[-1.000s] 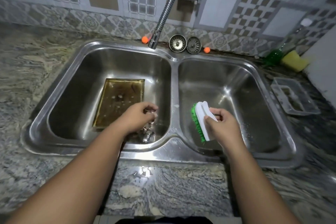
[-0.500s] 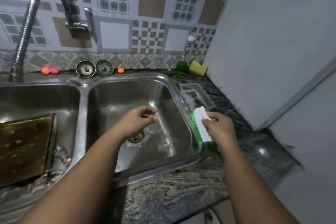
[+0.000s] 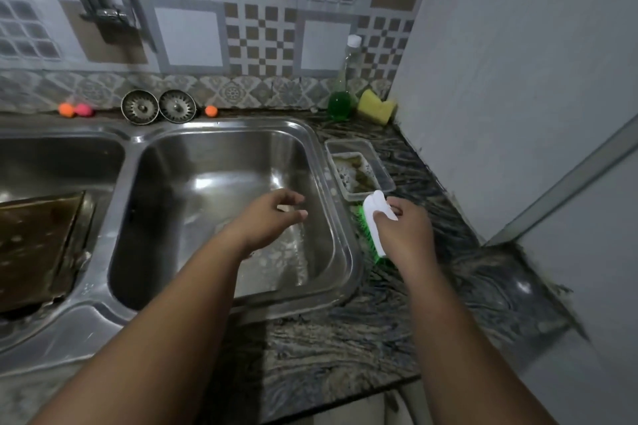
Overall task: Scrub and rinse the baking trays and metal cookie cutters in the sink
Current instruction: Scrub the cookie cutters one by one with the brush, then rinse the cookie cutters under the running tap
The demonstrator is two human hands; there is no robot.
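Far left, in the left basin: a brown-stained baking tray (image 3: 32, 245), lying flat. Over the right basin of the sink (image 3: 221, 300): left hand (image 3: 272, 221), fingers loosely curled, holding nothing. Beyond the sink's right rim, above the counter (image 3: 345, 348): right hand (image 3: 405, 235) gripping a white, green-bristled scrub brush (image 3: 374, 217), just beside a clear plastic container (image 3: 359, 169).

Home kitchen: stainless dbl-bowl sink (image 3: 331, 183) set in dark veined stone worktop (image 3: 345, 348), patterned tile splashback (image 3: 262, 38), green dish-soap bottle (image 3: 340, 93), yellow sponge (image 3: 375, 106).
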